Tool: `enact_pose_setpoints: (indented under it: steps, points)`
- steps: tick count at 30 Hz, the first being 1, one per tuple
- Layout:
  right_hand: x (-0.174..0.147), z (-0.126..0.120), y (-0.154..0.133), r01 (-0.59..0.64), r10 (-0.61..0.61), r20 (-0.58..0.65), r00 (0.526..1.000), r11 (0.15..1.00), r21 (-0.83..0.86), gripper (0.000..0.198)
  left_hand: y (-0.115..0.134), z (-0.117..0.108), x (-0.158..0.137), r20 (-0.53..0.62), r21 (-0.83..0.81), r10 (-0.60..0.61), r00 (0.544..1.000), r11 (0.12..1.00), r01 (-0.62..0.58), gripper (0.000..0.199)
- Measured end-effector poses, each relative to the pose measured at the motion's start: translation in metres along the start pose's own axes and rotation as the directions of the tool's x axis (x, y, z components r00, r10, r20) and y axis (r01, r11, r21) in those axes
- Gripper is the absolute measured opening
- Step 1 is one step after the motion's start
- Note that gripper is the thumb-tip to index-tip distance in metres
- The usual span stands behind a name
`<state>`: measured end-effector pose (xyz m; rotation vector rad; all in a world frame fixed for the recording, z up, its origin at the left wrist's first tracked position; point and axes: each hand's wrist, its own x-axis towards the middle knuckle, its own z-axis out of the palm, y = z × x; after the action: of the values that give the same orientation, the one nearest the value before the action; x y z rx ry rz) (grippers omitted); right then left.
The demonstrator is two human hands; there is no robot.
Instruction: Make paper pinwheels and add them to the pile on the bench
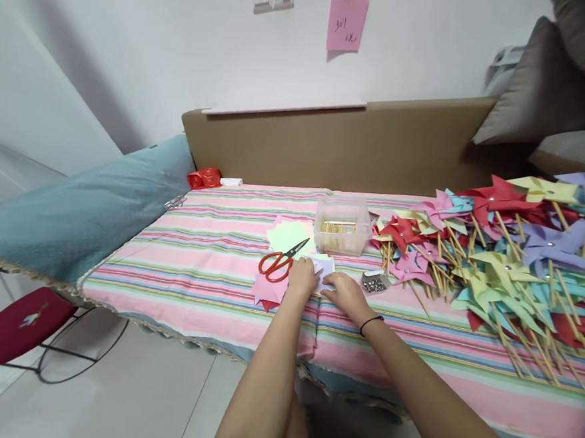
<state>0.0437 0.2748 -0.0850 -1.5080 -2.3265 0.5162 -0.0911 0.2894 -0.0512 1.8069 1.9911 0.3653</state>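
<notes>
My left hand [302,276] is closed at the left edge of a lavender paper piece [326,267], fingers curled down onto it. From the right, my right hand [345,292] pinches the near edge of that paper; its exact fold is too small to make out. Red-handled scissors [274,266] lie beside my left hand, blades pointing away, on pale green paper sheets [288,235] and pink paper pieces [270,289]. A small tray of metal pins [375,284] sits just right of my right hand. Behind the paper stands a clear plastic box [342,241] with thin wooden sticks inside.
Finished paper pinwheels [507,267] on wooden sticks are heaped at the right. A striped cloth [194,252] covers the seat. A red plastic bundle [204,178] lies at the back left, a red stool [17,330] stands lower left, and cushions [537,82] lean upper right.
</notes>
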Motion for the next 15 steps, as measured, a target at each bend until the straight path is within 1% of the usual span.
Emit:
enact_pose_setpoints:
  steps: [4,7,11,15]
  points:
    - [0.005,-0.004,0.001,-0.017,0.017,0.035,0.999,1.000,-0.021,0.014,-0.008,-0.010,0.008,0.066,-0.165,-0.079,0.995,0.982,0.089,0.033]
    - [0.006,-0.006,-0.002,-0.032,0.033,0.047,0.998,0.999,-0.021,0.015,-0.015,-0.026,0.007,0.087,-0.344,-0.164,0.983,0.921,0.184,0.033]
    - [0.007,-0.009,-0.007,-0.074,0.074,0.004,0.997,0.997,0.018,0.014,-0.020,-0.043,-0.001,0.140,-0.573,-0.271,0.952,0.762,0.301,0.035]
    - [0.008,-0.012,-0.007,-0.118,0.128,-0.054,0.990,0.980,0.162,0.012,-0.021,-0.048,-0.007,0.210,-0.700,-0.356,0.911,0.596,0.394,0.035]
